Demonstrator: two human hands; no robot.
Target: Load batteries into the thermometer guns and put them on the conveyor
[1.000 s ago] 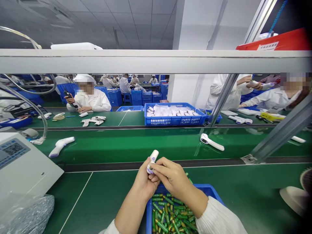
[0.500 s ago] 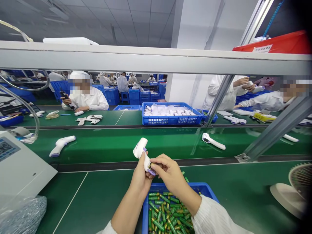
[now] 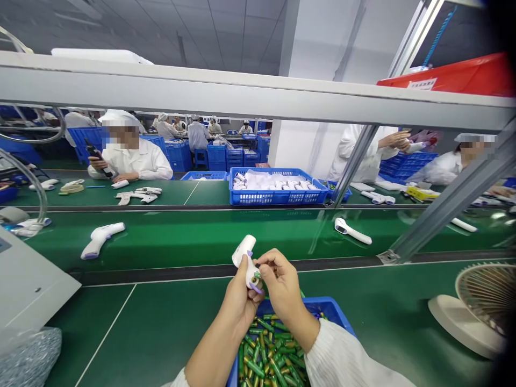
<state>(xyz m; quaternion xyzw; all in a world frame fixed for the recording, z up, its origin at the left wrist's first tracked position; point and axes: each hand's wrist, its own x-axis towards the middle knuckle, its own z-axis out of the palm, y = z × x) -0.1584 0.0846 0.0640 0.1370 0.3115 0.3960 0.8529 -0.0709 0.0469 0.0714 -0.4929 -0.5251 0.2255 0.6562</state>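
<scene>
My left hand (image 3: 238,301) is wrapped round the handle of a white forehead thermometer (image 3: 244,249) with purple trim, its head tilted up and away. The handle's lower end faces me, open, with a purple flap hanging there and a round battery end showing inside. At that opening, the closed fingertips of my right hand (image 3: 285,287) pinch a green battery (image 3: 257,274), mostly hidden by the fingers and the handle. Below both hands is a blue bin (image 3: 336,312) of loose green batteries (image 3: 270,352), partly covered by my forearms.
Thermometers lie on the green conveyor belt, one at left (image 3: 102,239) and one at right (image 3: 352,231). Beyond stands a blue crate (image 3: 278,198) of white parts. A fan (image 3: 463,328) is at right, a white machine (image 3: 32,290) at left. Co-workers sit opposite; a metal strut (image 3: 439,204) slants at right.
The thermometer and both hands have shifted slightly right and down in view. The handle's open end is turned more towards me, and green now shows at my right fingertips. The camera view has turned slightly.
</scene>
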